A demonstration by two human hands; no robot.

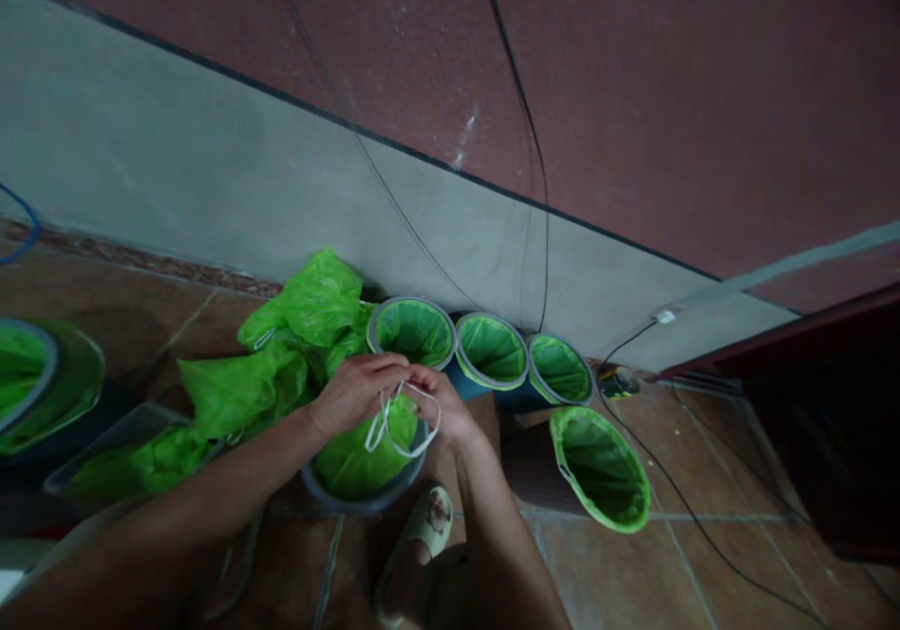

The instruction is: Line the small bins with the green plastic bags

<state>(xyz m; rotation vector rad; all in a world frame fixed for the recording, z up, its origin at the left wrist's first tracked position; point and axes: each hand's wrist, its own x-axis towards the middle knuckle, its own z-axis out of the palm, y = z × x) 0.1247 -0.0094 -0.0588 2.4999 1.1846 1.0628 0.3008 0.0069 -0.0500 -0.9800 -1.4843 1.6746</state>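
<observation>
My left hand [357, 390] and my right hand [442, 401] meet over a grey-rimmed bin [342, 502], their fingertips close together. Both hands are closed around a white drawstring [423, 446], whose loops hang down below the fingers. Under them a green garbage bag [360, 466] sits bunched inside the bin. My hands cover part of its top, and the fingertips' exact grip is partly hidden.
Three green-lined bins [490, 352] stand along the wall. To the right is a brown bin [538, 464] with a green liner. Tied green bags [246, 386] are piled at left, beside a clear tub [151, 416] and another lined bin [77, 382]. A black cable [693, 515] crosses the floor.
</observation>
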